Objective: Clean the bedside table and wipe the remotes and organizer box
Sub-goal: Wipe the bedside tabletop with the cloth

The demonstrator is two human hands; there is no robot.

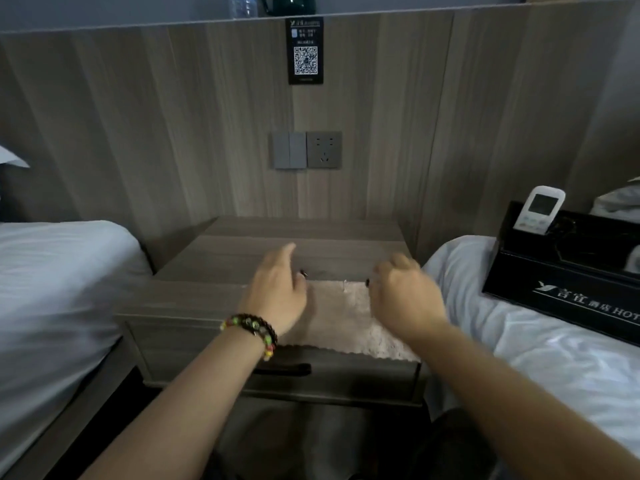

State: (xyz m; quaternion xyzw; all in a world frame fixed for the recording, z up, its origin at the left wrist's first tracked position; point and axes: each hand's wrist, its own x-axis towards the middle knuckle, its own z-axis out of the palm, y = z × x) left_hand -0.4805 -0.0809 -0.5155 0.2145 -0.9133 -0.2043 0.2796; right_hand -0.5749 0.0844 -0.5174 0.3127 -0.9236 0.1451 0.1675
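Observation:
A pale fluffy cloth (343, 320) lies spread on the wooden bedside table (207, 268), reaching its front edge. My left hand (278, 289), with a bead bracelet on the wrist, holds the cloth's far left corner. My right hand (401, 289) pinches the far right corner. The black organizer box (554, 271) sits on the right bed (519, 348). A white remote (538, 209) stands upright in the box's back slot.
A second bed (52, 289) with white sheets flanks the table on the left. The table's drawer has a dark handle (282, 369). On the wooden wall panel are switches and a socket (306, 150) and a QR-code sign (305, 51).

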